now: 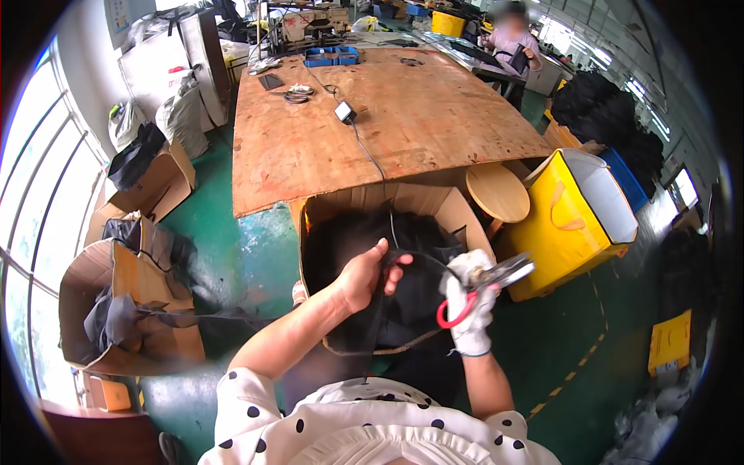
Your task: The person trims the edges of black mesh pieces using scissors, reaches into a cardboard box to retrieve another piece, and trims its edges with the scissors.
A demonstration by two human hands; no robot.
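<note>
Over an open cardboard box (449, 203) filled with black fabric (341, 248), my bare left hand (370, 277) is closed on a dark strip of fabric, its fingers curled. My right hand (470, 298) wears a white glove and grips scissors (505, 271) with red handles, their metal blades pointing right and blurred. A thin dark strip runs between the two hands. Across the table, a grey cable (367, 149) with a small white-and-black device (345, 113) hangs over the edge toward the box.
The wooden table (434, 116) holds scissors (297, 94) and a blue tray (331, 56). A yellow bag (546, 225) and round stool (497, 192) stand right of the box. Left is another cardboard box (85, 283). A person (513, 39) stands at the back right.
</note>
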